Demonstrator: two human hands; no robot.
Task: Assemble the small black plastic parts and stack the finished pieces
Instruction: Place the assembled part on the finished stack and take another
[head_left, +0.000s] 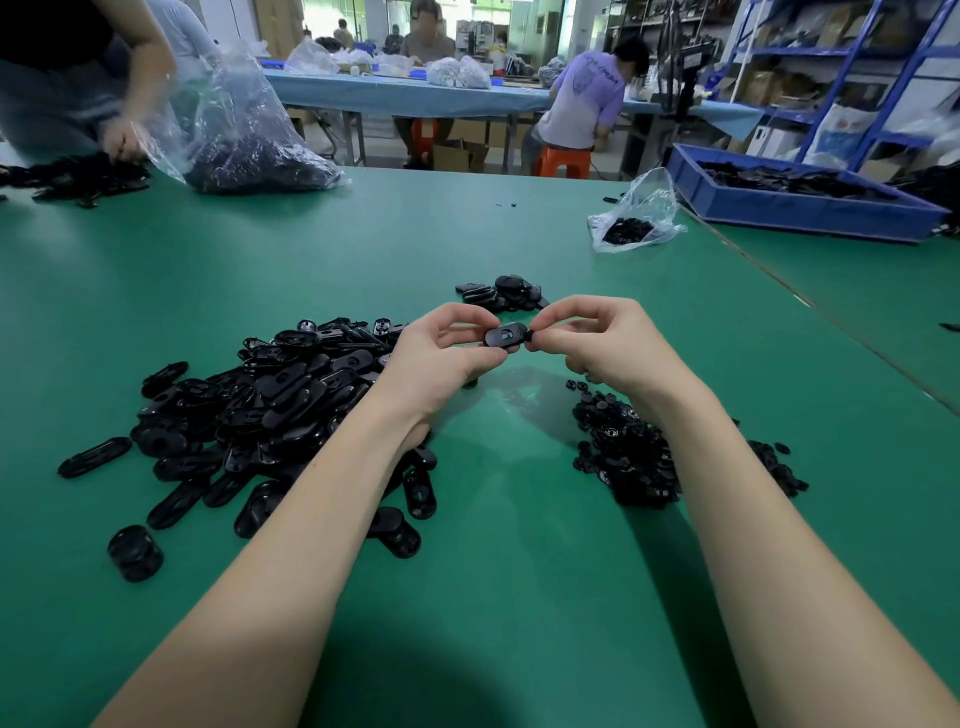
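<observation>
Above the green table (363, 249), my left hand (441, 358) pinches a black oval plastic part (506, 334) between thumb and fingers. My right hand (597, 340) pinches a small black piece (531, 335) against the oval part's right end. A large pile of black oval parts (270, 410) lies on the left under my left forearm. A heap of small round black pieces (628, 452) lies on the right beside my right forearm. A low stack of finished pieces (501, 293) sits just behind my hands.
A clear bag of small black parts (636, 218) lies at the far right. A blue crate (800, 197) stands behind it. Another person's hand (122, 140) handles a big plastic bag of parts (244, 135) at the far left. People work at a blue table behind.
</observation>
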